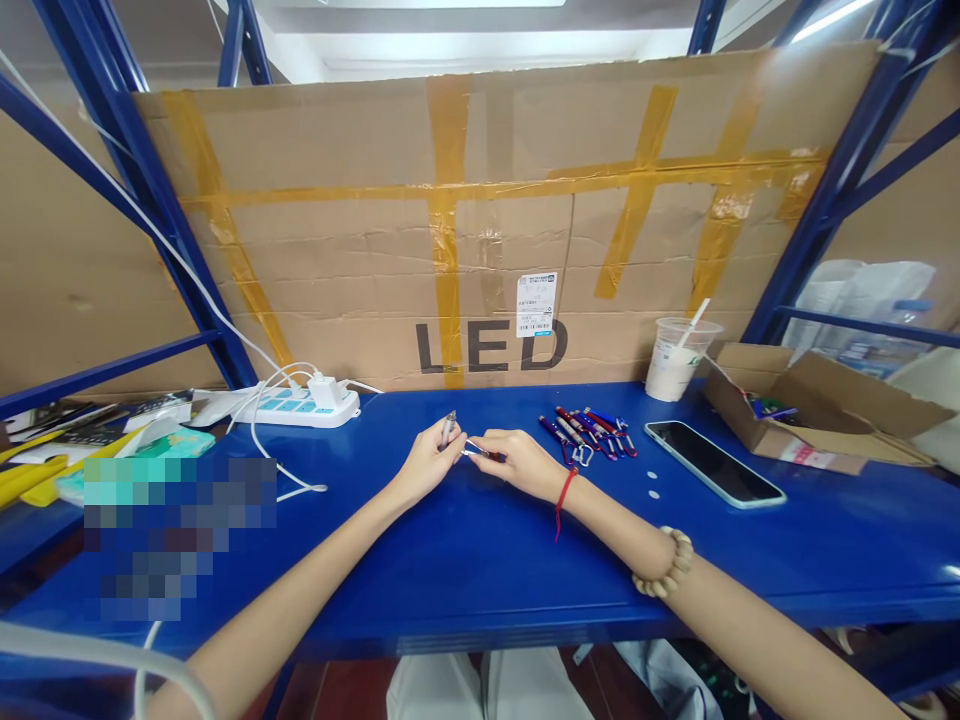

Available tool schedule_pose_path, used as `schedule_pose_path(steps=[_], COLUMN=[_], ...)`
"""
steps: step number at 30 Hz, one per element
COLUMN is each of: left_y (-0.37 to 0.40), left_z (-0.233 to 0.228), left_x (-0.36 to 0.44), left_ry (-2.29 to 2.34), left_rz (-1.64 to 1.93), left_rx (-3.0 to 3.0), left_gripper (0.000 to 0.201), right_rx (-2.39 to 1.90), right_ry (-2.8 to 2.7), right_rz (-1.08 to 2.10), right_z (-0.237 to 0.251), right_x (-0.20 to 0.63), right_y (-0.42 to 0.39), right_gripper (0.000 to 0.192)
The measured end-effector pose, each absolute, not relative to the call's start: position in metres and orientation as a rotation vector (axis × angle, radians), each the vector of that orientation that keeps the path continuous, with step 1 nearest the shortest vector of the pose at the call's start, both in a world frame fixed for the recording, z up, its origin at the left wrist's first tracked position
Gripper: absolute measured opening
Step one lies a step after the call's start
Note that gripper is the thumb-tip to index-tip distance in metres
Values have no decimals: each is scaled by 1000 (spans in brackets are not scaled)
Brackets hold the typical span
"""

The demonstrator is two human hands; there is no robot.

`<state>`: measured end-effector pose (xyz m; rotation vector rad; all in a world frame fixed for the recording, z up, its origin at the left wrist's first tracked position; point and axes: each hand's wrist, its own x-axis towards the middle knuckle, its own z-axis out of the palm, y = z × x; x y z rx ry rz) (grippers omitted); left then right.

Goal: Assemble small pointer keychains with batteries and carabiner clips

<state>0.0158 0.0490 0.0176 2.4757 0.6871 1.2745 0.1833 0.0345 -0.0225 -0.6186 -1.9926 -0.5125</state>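
Both hands meet over the middle of the blue table (pixel 450 580). My left hand (pixel 427 460) is closed around a slim silver-grey pen-like piece (pixel 448 428) that points upward. My right hand (pixel 521 462) pinches a dark red pen-like piece (pixel 493 455), whose silvery end reaches toward the left fingers. Whether the two pieces touch I cannot tell. Right of my right hand lies a pile of slim red, blue and silver pen-like pieces with carabiner clips (pixel 589 435). Two small whitish discs (pixel 653 484) rest beside the pile.
A phone (pixel 712 462), a plastic cup with a straw (pixel 673 360) and an open cardboard box (pixel 795 425) stand to the right. On the left are a white power strip (pixel 300 405), cables and yellow-handled items (pixel 37 480). A tall cardboard sheet (pixel 360 270) closes off the back.
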Motion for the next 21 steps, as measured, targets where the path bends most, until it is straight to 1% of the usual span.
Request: schedule_pose_path(steps=[7,13,17,21], left_y=[50,48,47,48], left_z=[18,17,14,11], left_x=[18,16,15,15], left_ry=[638,732,906,892], left_rz=[1278,1292,1142,1110], left_rx=[2466,2603,2828,2872], left_gripper=[34,34,21,10], right_rx=[-610,-612,-586,-564], right_ry=[-1942,-1811,-1670,-1742], right_rz=[-365,-348,-335,-369], right_z=[-21,-18,-17,-19], right_x=[181,189,191,184], right_y=[34,33,30,29], right_gripper=[33,36,40,39])
